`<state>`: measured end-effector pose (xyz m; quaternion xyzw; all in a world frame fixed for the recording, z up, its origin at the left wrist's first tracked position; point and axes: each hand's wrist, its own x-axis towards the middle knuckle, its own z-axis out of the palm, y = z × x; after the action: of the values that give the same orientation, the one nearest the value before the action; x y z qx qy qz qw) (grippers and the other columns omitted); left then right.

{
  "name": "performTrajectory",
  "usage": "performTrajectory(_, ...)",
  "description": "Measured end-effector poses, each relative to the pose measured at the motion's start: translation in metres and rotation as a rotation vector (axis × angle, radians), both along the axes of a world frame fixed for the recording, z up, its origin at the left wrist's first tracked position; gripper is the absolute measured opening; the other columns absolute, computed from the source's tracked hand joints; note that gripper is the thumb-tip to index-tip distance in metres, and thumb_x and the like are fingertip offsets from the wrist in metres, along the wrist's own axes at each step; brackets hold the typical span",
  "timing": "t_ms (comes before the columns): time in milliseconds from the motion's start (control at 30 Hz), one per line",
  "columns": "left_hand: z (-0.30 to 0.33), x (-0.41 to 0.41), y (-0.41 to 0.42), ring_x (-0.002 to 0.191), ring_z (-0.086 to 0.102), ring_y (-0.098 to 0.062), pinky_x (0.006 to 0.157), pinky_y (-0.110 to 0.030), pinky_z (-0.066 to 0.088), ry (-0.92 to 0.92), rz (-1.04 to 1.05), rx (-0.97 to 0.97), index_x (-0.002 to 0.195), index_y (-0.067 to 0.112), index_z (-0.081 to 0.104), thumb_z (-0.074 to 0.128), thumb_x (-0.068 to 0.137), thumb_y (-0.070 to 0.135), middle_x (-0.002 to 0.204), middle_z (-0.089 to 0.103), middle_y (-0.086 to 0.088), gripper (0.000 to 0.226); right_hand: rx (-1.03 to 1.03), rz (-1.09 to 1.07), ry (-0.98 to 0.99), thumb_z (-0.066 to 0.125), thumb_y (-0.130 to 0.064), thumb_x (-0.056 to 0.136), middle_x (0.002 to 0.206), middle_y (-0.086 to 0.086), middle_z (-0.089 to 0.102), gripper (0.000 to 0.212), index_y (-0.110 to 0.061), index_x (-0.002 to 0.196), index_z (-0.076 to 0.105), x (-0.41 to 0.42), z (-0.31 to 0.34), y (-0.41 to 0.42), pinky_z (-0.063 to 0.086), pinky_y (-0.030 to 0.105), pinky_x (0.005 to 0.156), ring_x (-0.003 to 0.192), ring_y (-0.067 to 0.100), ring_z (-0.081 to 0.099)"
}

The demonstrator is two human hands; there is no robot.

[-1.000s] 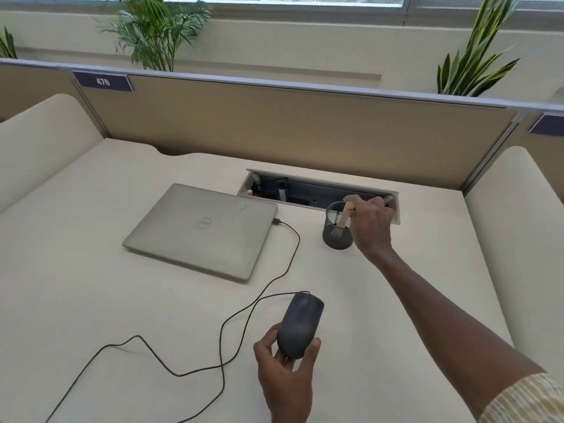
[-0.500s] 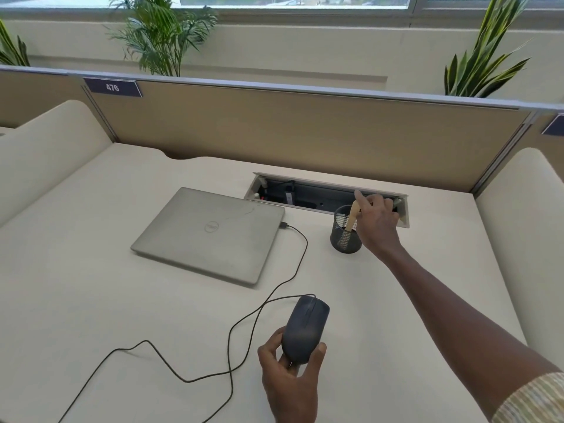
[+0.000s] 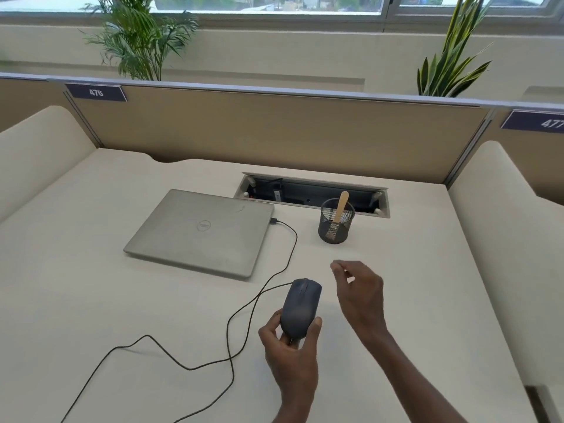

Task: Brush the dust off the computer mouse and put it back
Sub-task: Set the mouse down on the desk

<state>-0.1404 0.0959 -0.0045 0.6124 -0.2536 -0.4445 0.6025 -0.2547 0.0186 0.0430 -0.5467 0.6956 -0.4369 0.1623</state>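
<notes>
Wired computer mouse [image 3: 300, 309]: gripped by left hand [image 3: 288, 351] above desk [image 3: 91, 300] near front edge. Right hand [image 3: 361, 293]: empty, fingers loosely curled. Brush [image 3: 339, 212]: stood in mesh cup [image 3: 334, 222] toward rear edge, beside closed laptop [image 3: 201, 232].

Matt plastic mouse [image 3: 300, 309] — wooden brush [image 3: 340, 207]

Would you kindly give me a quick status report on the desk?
Left hand holds mouse off desk. Right hand empty, beside it. Brush in mesh cup. Nothing in the way.
</notes>
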Motion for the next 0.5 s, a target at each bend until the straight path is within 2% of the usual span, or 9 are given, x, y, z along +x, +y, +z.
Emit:
performTrajectory(100, 0.003, 0.002, 0.002, 0.095, 0.076, -0.009, 0.089, -0.039, 0.062, -0.019, -0.03, 0.0, 0.109, 0.03, 0.049, 0.093, 0.07, 0.011, 0.123, 0.067, -0.002, 0.062, 0.11, 0.005, -0.139, 0.066, -0.024, 0.097, 0.089, -0.015, 0.075, 0.016, -0.016, 0.099, 0.08, 0.011, -0.005, 0.033, 0.046, 0.006, 0.07, 0.079, -0.002, 0.067)
performTrajectory(167, 0.005, 0.002, 0.003, 0.095, 0.076, -0.007, 0.089, -0.039, 0.062, -0.029, -0.046, -0.005, 0.109, 0.031, 0.049, 0.093, 0.071, 0.011, 0.123, 0.066, 0.0, 0.061, 0.175, 0.021, -0.193, 0.066, -0.027, 0.097, 0.086, -0.019, 0.075, 0.018, -0.018, 0.1, 0.081, 0.019, -0.008, 0.045, 0.046, 0.003, 0.066, 0.077, -0.008, 0.066)
performTrajectory(233, 0.006, 0.003, 0.005, 0.095, 0.076, -0.008, 0.087, -0.037, 0.063, -0.027, -0.063, -0.012, 0.111, 0.03, 0.049, 0.092, 0.072, 0.011, 0.122, 0.066, 0.001, 0.061, 0.234, 0.017, -0.245, 0.067, -0.029, 0.096, 0.098, -0.013, 0.078, 0.021, -0.018, 0.107, 0.08, 0.024, -0.008, 0.052, 0.045, 0.0, 0.066, 0.078, -0.011, 0.066)
performTrajectory(367, 0.006, 0.005, 0.01, 0.095, 0.076, -0.011, 0.084, -0.035, 0.063, -0.031, -0.122, -0.006, 0.12, 0.026, 0.052, 0.091, 0.074, 0.014, 0.118, 0.069, 0.002, 0.062, 0.306, -0.009, -0.298, 0.07, -0.03, 0.093, 0.119, -0.005, 0.075, 0.034, -0.015, 0.122, 0.073, 0.03, -0.011, 0.057, 0.045, -0.002, 0.065, 0.085, -0.005, 0.069)
performTrajectory(433, 0.004, 0.007, 0.012, 0.099, 0.075, -0.013, 0.085, -0.033, 0.063, -0.039, -0.161, 0.003, 0.129, 0.02, 0.055, 0.09, 0.076, 0.012, 0.12, 0.07, -0.002, 0.064, 0.314, -0.03, -0.333, 0.073, -0.026, 0.089, 0.119, -0.005, 0.074, 0.038, -0.013, 0.125, 0.072, 0.033, -0.015, 0.06, 0.045, -0.002, 0.063, 0.079, -0.01, 0.066)
performTrajectory(500, 0.0, 0.011, 0.014, 0.102, 0.074, -0.011, 0.082, -0.024, 0.061, -0.059, -0.215, 0.012, 0.132, 0.017, 0.056, 0.087, 0.078, 0.009, 0.123, 0.069, -0.004, 0.063, 0.319, -0.044, -0.362, 0.075, -0.021, 0.087, 0.11, -0.009, 0.075, 0.037, -0.013, 0.123, 0.072, 0.036, -0.02, 0.065, 0.046, -0.002, 0.062, 0.075, -0.014, 0.066)
